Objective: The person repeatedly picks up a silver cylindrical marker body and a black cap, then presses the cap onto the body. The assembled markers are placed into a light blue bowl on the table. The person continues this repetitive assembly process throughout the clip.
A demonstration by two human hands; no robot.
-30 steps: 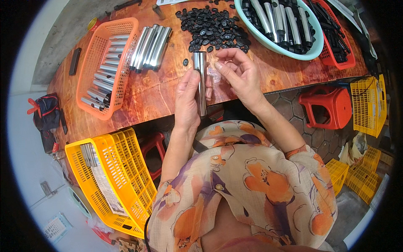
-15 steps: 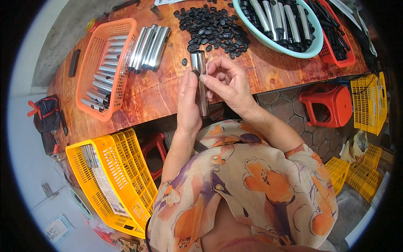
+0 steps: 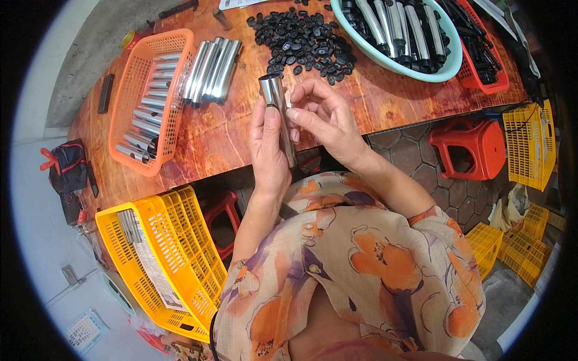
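With the held tube taken as the clock's centre and the table's far side as twelve, the following is recorded. A polished metal tube is grasped in the left hand, the thumb being laid along its side. It is held tilted, its upper end over the table and its lower end beyond the near edge. The right hand is placed at three o'clock with fingers bent and thumb tip close against the tube; whether anything is pinched there cannot be told.

Small black oval pieces are heaped loose at one o'clock. A row of tubes is laid at ten o'clock, just beside an orange basket at nine, in which more tubes are stacked. A turquoise basin is noted at two o'clock.

Several hazards are judged present. Should the left grip be loosened, the tube could be dropped past the near edge, its smooth surface and tilt being the likely causes. Its finish could be scratched by hard contact with another tube. Loose ovals could be scattered if the heap were brushed by a sleeve or forearm.
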